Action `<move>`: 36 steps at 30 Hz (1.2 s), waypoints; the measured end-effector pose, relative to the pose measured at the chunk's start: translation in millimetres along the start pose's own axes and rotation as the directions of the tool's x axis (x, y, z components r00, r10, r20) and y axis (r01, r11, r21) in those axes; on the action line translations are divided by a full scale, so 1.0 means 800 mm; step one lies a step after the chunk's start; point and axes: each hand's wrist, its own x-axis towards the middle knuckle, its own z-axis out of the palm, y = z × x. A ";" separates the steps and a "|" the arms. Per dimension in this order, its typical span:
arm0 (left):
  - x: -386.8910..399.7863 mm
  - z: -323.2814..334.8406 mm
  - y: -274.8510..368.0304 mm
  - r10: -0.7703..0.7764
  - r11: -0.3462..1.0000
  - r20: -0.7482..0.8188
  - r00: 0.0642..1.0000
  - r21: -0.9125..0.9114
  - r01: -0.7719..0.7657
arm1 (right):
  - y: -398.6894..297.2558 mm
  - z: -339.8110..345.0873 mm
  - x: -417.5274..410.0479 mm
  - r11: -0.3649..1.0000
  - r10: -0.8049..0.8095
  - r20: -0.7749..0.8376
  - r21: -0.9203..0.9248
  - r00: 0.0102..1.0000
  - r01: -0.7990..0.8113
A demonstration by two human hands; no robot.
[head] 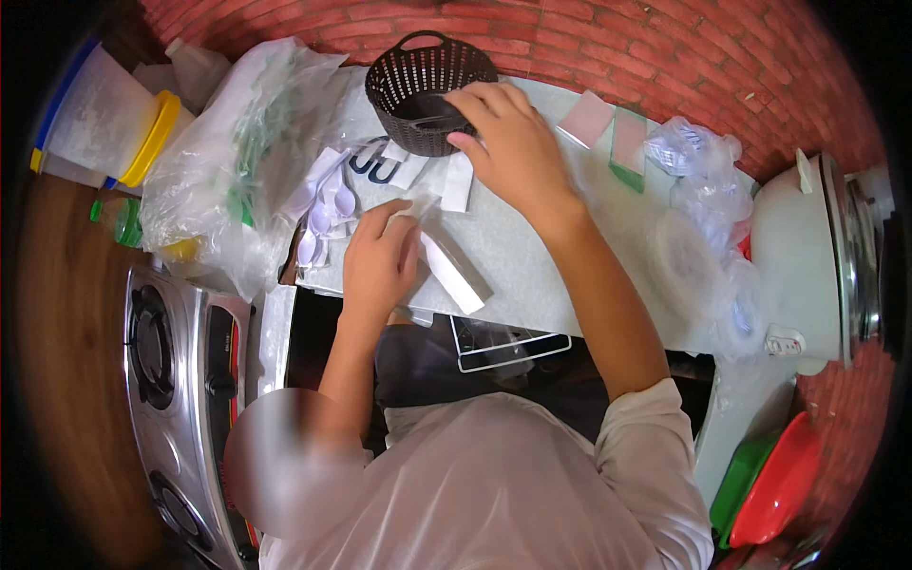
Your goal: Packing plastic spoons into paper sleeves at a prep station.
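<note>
My left hand (381, 249) is low over the table with its fingers curled, beside the upper end of a long narrow white box (456, 278). A scrap of clear plastic (426, 205) shows by its fingertips; whether the fingers grip anything is hidden. Over the right side of a dark brown woven-pattern plastic basket (420, 135) reaches my right hand (513, 146), thumb and fingers apart. Its fingertips are above the basket's opening and the thumb is near the outer wall. Several pale plastic spoons (324, 206) and white paper packets (456, 182) lie between the hands and the basket.
A large clear plastic bag (249, 142) bulges at the left, above a two-burner gas stove (178, 399). Two small boxes (586, 117), plastic-wrapped goods (702, 185) and a white rice cooker (794, 256) stand right. A brick-patterned wall (641, 64) bounds the back.
</note>
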 end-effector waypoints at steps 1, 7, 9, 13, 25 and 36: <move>-0.003 -0.004 0.009 -0.011 1.000 -0.039 0.999 -0.002 0.011 | -0.001 -0.015 -0.010 1.000 0.007 0.002 -0.005 1.000 -0.007; -0.001 -0.003 0.073 -0.114 0.993 -0.031 0.993 -0.037 0.112 | -0.072 -0.090 -0.143 0.676 0.382 0.397 0.495 0.834 -0.546; 0.004 0.009 0.086 -0.166 0.985 0.038 0.985 -0.035 0.167 | -0.095 -0.116 -0.162 0.565 0.443 0.636 0.349 0.631 -0.748; 0.021 0.044 0.100 -0.195 0.972 0.134 0.972 -0.105 0.209 | -0.057 -0.118 -0.242 0.515 0.558 0.610 0.277 0.563 -0.811; 0.038 0.112 0.128 -0.206 0.970 0.246 0.947 -0.079 0.231 | 0.049 -0.214 -0.329 0.082 0.769 0.527 0.480 0.362 -0.873; 0.046 0.103 0.214 0.334 0.940 0.111 0.936 -0.113 -0.322 | 0.044 -0.222 -0.319 0.260 0.699 0.493 0.499 0.517 -0.827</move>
